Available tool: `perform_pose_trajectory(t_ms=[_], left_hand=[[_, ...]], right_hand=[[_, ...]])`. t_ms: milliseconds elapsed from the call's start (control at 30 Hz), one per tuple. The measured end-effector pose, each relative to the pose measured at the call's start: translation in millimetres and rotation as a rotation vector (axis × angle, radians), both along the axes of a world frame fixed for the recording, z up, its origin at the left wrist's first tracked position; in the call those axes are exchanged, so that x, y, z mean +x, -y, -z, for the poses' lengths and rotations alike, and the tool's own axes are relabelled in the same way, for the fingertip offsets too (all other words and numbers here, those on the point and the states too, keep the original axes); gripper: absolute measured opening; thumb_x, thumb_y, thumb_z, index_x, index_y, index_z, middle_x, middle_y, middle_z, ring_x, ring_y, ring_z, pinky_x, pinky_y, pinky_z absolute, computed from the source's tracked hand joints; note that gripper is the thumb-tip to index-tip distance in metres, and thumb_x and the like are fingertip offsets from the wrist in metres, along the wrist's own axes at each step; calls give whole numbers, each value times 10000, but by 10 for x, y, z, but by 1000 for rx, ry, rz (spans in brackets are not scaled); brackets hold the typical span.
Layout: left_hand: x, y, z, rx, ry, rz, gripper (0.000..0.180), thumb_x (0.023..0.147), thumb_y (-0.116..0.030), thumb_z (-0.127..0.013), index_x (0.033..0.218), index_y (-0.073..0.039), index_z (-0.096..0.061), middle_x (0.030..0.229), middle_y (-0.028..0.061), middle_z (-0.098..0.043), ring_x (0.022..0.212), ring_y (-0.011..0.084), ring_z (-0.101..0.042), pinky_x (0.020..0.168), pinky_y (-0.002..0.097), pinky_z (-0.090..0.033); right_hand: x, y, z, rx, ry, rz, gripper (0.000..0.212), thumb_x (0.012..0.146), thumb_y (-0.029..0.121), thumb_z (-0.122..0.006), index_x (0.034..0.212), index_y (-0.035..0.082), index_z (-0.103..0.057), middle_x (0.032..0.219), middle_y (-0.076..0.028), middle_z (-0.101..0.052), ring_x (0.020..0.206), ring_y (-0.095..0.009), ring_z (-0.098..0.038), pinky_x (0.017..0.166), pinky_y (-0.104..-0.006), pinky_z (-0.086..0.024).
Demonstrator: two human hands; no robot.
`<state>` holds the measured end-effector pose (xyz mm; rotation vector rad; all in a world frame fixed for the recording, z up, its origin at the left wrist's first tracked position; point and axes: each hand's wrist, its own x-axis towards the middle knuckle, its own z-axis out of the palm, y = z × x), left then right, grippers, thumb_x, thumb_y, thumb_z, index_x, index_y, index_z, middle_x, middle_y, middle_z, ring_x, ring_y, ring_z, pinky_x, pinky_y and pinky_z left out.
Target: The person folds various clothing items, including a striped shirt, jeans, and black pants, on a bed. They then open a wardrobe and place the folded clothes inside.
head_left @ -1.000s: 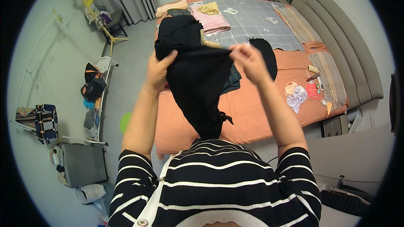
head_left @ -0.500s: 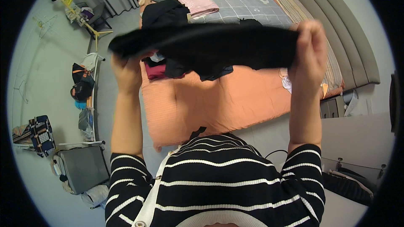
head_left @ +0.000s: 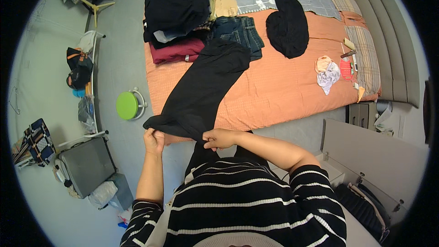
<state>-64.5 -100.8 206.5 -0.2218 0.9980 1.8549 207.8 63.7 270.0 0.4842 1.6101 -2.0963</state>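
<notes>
A pair of black trousers (head_left: 199, 87) lies stretched over the near edge of the bed, its far end resting against folded blue jeans (head_left: 235, 32). My left hand (head_left: 154, 140) is closed on the near left corner of the trousers. At the near right corner, close to my waist, my right hand (head_left: 219, 138) pinches the cloth with bent fingers. The fabric between both hands hangs slightly over the bed's edge. Beyond the jeans' left side sit a folded dark red garment (head_left: 176, 51) and a tall heap of black clothes (head_left: 176, 7).
The bed (head_left: 270, 96) has an orange cover. On it lie a rolled black garment (head_left: 288, 27) and small pale cloths (head_left: 327, 73). A green stool (head_left: 127, 105) stands left of the bed, near a low rack (head_left: 95, 87). A grey suitcase (head_left: 89, 167) is at lower left.
The black trousers, held up and stretched between both raised hands before, now lie down on the bed. Both hands have come lower and nearer my body, the right one moving far leftward.
</notes>
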Motion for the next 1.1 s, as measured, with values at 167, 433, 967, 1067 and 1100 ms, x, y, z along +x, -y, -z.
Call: perform_pose_trajectory(t_ms=[167,433,967,1067,1100], left_hand=[[62,206,-85,-44,-29,-12,370,649,39,-464,1006,89,-547,1183,266,-548,1133,351,-528,1063,460,-357],[85,256,-156,-72,-45,-9,358,651,25,-478,1004,38,-541,1260,284,-484,1165,374,-499,1049,492,-365],[-313,171,-405,82,32,-127,273,705,25,-554,974,-24,-558,1015,192,-624,1060,373,-565,991,505,-404],[-211,-166,-483,7,-162,188,242,668,26,-559,898,-32,-510,970,199,-630,1006,378,-589,967,488,-428],[-229,-294,-543,-114,-297,404,268,611,64,-540,852,-36,-479,908,198,-635,941,343,-608,919,419,-457]], right_hand=[[90,-168,908,-22,47,-59,359,872,171,-604,1198,33,-546,941,-104,-627,778,-179,-604,682,-297,-504],[-509,-2521,1716,1241,153,530,397,823,93,-602,1211,100,-520,1273,-147,-496,1084,-333,-545,902,-423,-456],[1653,-1909,1269,893,-149,1729,161,788,-58,-543,854,60,-456,843,-25,-511,783,-139,-525,730,-289,-460],[1555,-1745,707,638,-234,2070,255,809,-58,-558,787,113,-370,855,-17,-514,820,-134,-543,765,-289,-477],[1638,-1718,631,521,-268,2129,222,812,-59,-559,815,104,-408,873,-26,-531,836,-141,-552,781,-297,-484]])
